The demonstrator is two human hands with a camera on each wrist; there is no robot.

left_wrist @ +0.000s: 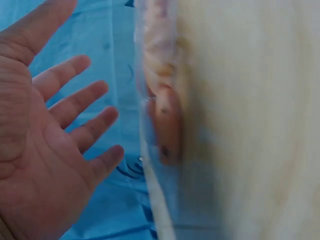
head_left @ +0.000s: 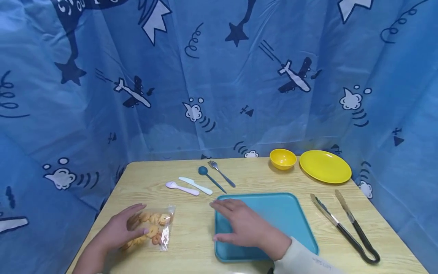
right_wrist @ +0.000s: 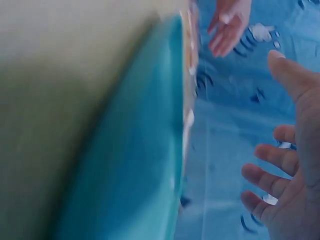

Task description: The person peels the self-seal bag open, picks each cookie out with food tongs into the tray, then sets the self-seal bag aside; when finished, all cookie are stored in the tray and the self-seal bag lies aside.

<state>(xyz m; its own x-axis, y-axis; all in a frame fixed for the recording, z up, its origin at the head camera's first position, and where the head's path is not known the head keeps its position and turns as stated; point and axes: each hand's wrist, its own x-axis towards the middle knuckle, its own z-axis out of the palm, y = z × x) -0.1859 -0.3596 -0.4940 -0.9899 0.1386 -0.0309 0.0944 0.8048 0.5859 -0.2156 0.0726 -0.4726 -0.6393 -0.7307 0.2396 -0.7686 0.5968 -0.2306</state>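
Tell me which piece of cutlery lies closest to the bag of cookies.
The pale purple spoon, at the left end of the group; the whitish knife, dark teal spoon and fork all lie farther from the bag of cookies.

The pale, wood-grained bench (head_left: 195,236) looks smooth. From its centre: at nine o'clock, a clear, glossy, crinkled plastic bag of golden biscuits (head_left: 164,234); at four, a smooth teal rectangular plastic-looking tray (head_left: 280,219); at one, a shiny yellow round bowl (head_left: 283,160); at eleven, a silvery metal fork (head_left: 226,177); at twelve, creased blue printed cloth (head_left: 222,83).
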